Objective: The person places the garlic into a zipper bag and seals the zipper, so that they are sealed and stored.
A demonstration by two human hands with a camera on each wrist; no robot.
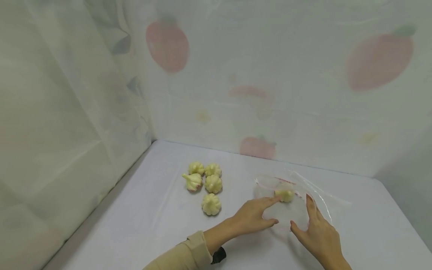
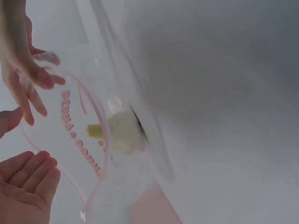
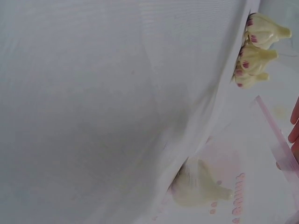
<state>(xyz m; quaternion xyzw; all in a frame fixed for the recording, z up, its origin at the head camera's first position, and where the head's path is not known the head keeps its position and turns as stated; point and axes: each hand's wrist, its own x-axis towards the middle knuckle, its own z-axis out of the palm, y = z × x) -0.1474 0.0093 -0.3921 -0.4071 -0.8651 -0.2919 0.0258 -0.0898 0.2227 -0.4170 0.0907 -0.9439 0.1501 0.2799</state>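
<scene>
A clear plastic bag [image 1: 266, 187] with pink-red printing lies on the white table, its mouth facing the person. One garlic bulb [image 1: 286, 195] is inside it, showing through the film as a pale bulb [image 2: 124, 135] with a yellowish stem. At the bag's left side my left hand [image 1: 251, 216] has its fingers extended and thumb apart; its palm looks empty in the left wrist view. Opposite, my right hand [image 1: 318, 232] spreads thumb and fingers at the bag's right edge. In the left wrist view the right fingers [image 2: 42, 79] touch the bag's rim; some appear behind film.
Several garlic bulbs [image 1: 211, 204] sit grouped on the table left of the bag. A fabric wall [image 1: 256, 112] with strawberry prints rises behind the table, and another sheet [image 1: 84, 131] hangs along the left. A small black object [image 1: 219, 255] shows by the left sleeve.
</scene>
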